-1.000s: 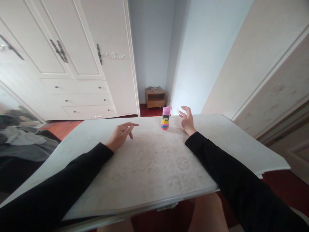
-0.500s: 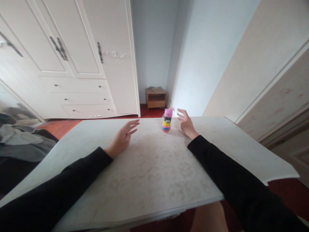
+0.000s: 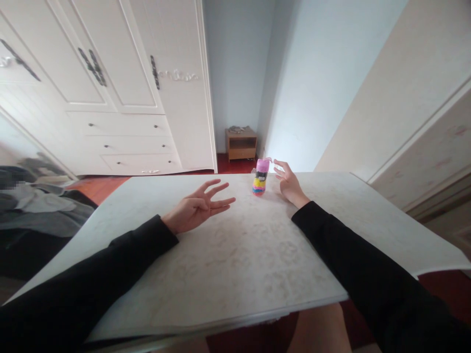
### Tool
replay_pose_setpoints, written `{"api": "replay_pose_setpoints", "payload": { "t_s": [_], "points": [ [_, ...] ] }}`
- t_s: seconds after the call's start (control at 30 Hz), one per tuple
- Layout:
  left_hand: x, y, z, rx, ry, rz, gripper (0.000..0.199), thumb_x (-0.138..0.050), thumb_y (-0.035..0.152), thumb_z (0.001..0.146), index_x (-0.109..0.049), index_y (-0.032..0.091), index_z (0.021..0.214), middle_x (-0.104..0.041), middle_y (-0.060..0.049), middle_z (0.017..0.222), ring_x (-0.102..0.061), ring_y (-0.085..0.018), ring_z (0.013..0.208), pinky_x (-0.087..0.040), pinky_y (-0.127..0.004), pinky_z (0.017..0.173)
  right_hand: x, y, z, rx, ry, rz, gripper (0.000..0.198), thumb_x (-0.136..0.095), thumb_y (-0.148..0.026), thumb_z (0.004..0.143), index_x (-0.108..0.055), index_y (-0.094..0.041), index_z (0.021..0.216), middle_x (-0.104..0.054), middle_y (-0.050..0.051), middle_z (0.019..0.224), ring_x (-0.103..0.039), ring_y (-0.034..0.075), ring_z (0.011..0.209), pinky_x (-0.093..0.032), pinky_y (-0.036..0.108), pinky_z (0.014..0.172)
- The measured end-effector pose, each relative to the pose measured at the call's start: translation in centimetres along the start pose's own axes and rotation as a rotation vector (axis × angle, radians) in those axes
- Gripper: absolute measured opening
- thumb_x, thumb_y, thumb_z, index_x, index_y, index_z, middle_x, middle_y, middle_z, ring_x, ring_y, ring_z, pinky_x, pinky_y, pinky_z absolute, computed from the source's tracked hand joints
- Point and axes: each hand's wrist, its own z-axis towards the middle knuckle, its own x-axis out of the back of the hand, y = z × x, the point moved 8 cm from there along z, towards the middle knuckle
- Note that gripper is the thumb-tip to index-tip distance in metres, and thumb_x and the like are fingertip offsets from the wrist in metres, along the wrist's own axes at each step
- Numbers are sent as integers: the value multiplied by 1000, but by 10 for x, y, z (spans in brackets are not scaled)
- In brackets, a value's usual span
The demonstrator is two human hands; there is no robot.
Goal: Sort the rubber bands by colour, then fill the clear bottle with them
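Note:
A small bottle-shaped container (image 3: 260,177) with a pink top and black, yellow, pink and blue bands stands upright near the table's far edge. What it contains I cannot make out. Just right of it is my right hand (image 3: 289,184), fingers apart and curved toward its top, with nothing held. A thin strip at the pink top reaches toward those fingertips; whether they touch it I cannot tell. To the left, my left hand (image 3: 198,206) is turned palm up above the table, fingers spread, thumb folded in, holding nothing.
The white table (image 3: 235,274) has a faint embossed pattern. Beyond it stand a white wardrobe (image 3: 128,137) and a small wooden nightstand (image 3: 242,147) with a cloth-like item on top. Grey clothing (image 3: 47,215) is piled at the left. My knee shows below the near edge.
My left hand has rolled palm up, spread its fingers and moved a little right toward the container. My right hand stays beside the container. The view has shifted slightly.

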Motion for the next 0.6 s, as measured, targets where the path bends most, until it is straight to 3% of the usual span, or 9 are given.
{"api": "replay_pose_setpoints", "payload": {
  "t_s": [0.17,0.43,0.6],
  "points": [
    [-7,-4,-2,48,-51,-29,84,-50,-1,61,-54,34,138,-35,-2,169,-58,-37,137,-28,-63,126,-3,-2,-1,-9,-19,26,69,-53,-15,64,-55,-34,131,-50,-1,159,-51,38,145,-38,67,119],
    [-11,-6,-3,71,-59,-56,77,-53,-1,66,-56,32,136,-35,-3,169,-60,-37,136,-26,-62,127,12,-2,-2,-57,126,264,56,-55,-20,69,-52,-35,123,-47,0,158,-63,34,132,-46,61,114],
    [-13,-6,-4,74,-63,-45,77,-53,-1,66,-58,32,134,-36,-3,168,-60,-37,135,-27,-64,127,13,0,-1,-59,103,258,56,-57,-25,71,-48,-39,125,-45,-1,162,-64,35,131,-49,61,111]
  ]
}}
